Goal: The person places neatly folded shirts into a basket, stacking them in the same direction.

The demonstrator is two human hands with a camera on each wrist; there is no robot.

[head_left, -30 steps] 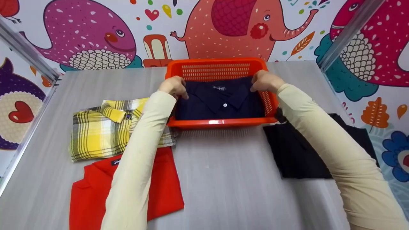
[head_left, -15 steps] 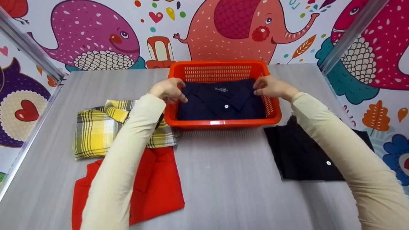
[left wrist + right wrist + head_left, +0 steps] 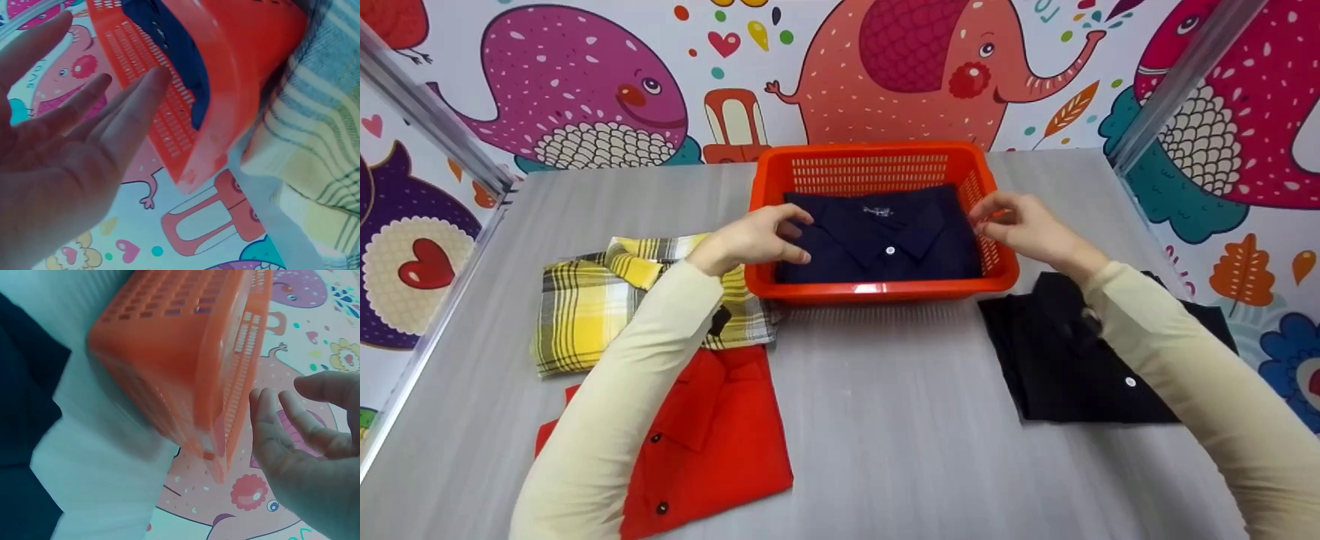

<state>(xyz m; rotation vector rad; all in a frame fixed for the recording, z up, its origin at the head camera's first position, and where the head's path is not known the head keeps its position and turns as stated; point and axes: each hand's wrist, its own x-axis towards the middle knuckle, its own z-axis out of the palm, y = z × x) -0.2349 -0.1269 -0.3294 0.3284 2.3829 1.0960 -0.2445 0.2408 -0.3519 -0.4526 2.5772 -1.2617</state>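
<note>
A folded navy shirt (image 3: 877, 240), collar and white button facing up, lies inside the orange-red plastic basket (image 3: 877, 289) at the back of the table. Over the basket's left side hovers my left hand (image 3: 757, 238), fingers loosely bent and holding nothing; in the left wrist view that hand (image 3: 73, 140) is apart from the rim. My right hand (image 3: 1035, 229) hangs above the right rim, also holding nothing. The right wrist view shows its fingers (image 3: 270, 422) spread and relaxed beside the basket (image 3: 163, 354).
Left of the basket lies a folded yellow plaid shirt (image 3: 585, 307), with a folded red shirt (image 3: 727, 435) nearer the front. A folded black shirt (image 3: 1065, 367) lies at the right, partly under my right arm. A cartoon-printed wall (image 3: 900, 75) stands behind the basket.
Both hands have drawn back from the navy shirt, the left toward the left and front, the right toward the right. The shirt stays in the basket.
</note>
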